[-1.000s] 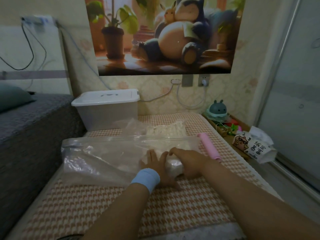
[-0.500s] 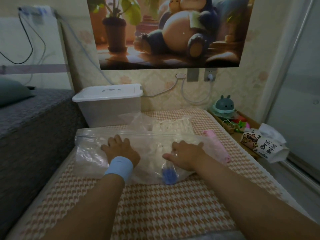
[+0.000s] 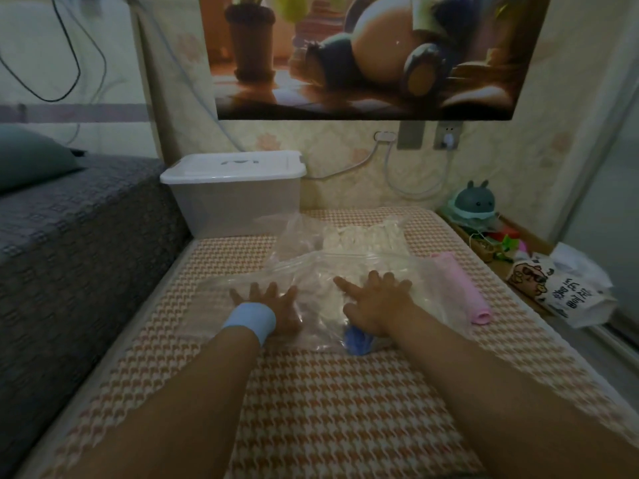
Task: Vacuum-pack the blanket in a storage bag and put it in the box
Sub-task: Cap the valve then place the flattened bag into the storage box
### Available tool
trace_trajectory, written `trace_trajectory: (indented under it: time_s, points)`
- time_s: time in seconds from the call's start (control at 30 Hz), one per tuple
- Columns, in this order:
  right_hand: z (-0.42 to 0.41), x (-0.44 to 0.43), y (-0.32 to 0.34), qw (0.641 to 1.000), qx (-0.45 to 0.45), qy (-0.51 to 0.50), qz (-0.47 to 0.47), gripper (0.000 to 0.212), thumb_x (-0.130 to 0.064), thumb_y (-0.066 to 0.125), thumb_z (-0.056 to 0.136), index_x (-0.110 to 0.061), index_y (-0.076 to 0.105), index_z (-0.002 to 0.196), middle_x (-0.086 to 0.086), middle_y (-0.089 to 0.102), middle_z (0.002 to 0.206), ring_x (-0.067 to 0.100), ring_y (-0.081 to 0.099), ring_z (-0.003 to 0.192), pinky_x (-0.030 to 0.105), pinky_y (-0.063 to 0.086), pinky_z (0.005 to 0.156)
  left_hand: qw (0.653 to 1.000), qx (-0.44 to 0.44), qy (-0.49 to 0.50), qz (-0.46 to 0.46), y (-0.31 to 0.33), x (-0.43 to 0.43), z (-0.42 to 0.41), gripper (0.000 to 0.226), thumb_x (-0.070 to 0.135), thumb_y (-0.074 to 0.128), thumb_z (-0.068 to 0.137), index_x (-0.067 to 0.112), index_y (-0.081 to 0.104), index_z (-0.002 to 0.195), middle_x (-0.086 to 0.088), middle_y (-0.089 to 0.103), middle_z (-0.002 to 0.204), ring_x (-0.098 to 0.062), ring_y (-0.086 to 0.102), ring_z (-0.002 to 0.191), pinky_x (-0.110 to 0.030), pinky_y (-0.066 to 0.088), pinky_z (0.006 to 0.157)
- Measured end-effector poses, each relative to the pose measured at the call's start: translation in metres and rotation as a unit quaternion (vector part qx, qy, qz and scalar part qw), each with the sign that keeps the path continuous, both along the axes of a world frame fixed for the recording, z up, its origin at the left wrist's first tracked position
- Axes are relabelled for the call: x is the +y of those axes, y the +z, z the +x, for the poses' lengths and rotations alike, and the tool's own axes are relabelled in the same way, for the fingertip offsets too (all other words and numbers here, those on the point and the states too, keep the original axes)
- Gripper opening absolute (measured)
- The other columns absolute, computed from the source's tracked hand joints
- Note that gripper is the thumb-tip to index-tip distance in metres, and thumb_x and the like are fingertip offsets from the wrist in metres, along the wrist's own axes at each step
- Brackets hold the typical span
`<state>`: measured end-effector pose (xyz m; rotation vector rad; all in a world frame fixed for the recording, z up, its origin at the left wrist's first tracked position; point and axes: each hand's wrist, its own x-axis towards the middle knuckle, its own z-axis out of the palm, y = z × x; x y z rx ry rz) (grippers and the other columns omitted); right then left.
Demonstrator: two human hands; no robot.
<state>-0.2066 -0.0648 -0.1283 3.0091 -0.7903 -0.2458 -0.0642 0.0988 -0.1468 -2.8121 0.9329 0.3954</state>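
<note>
Head view: I find the white blanket (image 3: 321, 299) inside the clear storage bag (image 3: 428, 285), which lies on the houndstooth mattress (image 3: 328, 409). My left hand (image 3: 273, 302) and right hand (image 3: 377, 299) press flat on the bag, fingers spread, a little apart, gripping nothing. I cannot read the seal. The storage box (image 3: 235, 198) beyond has its lid on, so I judge air removal under way and boxing outstanding.

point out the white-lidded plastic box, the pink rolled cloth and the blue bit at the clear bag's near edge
Translucent plastic box with white lid (image 3: 238, 205): head view, front wall.
Pink rolled cloth (image 3: 461, 288): head view, mid-roll.
Blue piece (image 3: 358, 341) at the near edge of the clear plastic bag (image 3: 311, 271): head view, piece's centre.
</note>
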Motion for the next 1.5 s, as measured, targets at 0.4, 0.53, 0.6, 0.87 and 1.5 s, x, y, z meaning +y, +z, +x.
trace_trajectory:
  time_s: [0.4,0.53,0.6,0.87,1.5]
  points:
    - [-0.057,-0.028,0.03,0.948,-0.316,-0.012,0.047,0.036,-0.02,0.054,0.089,-0.016,0.06,0.124,0.007,0.059,0.127,0.025,0.051,0.118,0.038,0.041,0.099,0.981,0.069,-0.009,-0.179,0.037,-0.088,-0.079,0.067,0.069,0.035,0.086,0.045,0.023,0.148,-0.011,0.018,0.156,-0.042,0.03,0.136,-0.049,0.031,0.111]
    - [-0.082,-0.029,0.046,0.947,-0.208,-0.146,0.196,0.047,-0.047,0.039,0.095,-0.009,0.065,0.106,0.01,0.07,0.101,0.025,0.062,0.086,0.034,0.05,0.081,0.991,0.064,-0.014,-0.118,0.039,-0.091,-0.087,0.076,0.076,0.037,0.083,0.044,0.02,0.149,-0.01,0.005,0.158,-0.041,0.016,0.141,-0.052,0.022,0.115]
    - [-0.099,-0.019,0.047,0.931,-0.076,-0.189,0.302,0.072,-0.061,0.025,0.097,-0.005,0.054,0.13,0.018,0.073,0.101,0.03,0.067,0.082,0.034,0.054,0.08,0.992,0.059,-0.013,-0.112,0.039,-0.092,-0.091,0.075,0.074,0.037,0.085,0.043,0.019,0.15,-0.011,0.005,0.157,-0.042,0.015,0.141,-0.052,0.022,0.115]
    - [-0.058,-0.014,-0.008,0.628,-0.349,-0.375,0.585,0.082,-0.072,0.045,0.082,-0.013,0.052,0.138,0.014,0.06,0.129,0.033,0.06,0.104,0.044,0.05,0.097,0.978,0.1,-0.01,-0.181,0.039,-0.084,-0.093,0.058,0.059,0.03,0.096,0.039,0.024,0.15,-0.009,0.015,0.155,-0.036,0.024,0.14,-0.043,0.022,0.116]
    - [-0.041,-0.004,0.049,0.623,-0.624,-0.183,0.435,0.085,-0.028,0.088,0.066,-0.037,0.039,0.134,-0.004,0.047,0.135,0.018,0.053,0.115,0.024,0.047,0.082,0.784,0.441,0.086,-0.429,0.075,-0.054,-0.083,0.065,0.082,0.026,0.081,0.044,0.045,0.131,-0.001,0.041,0.148,-0.036,0.048,0.124,-0.056,0.038,0.101]
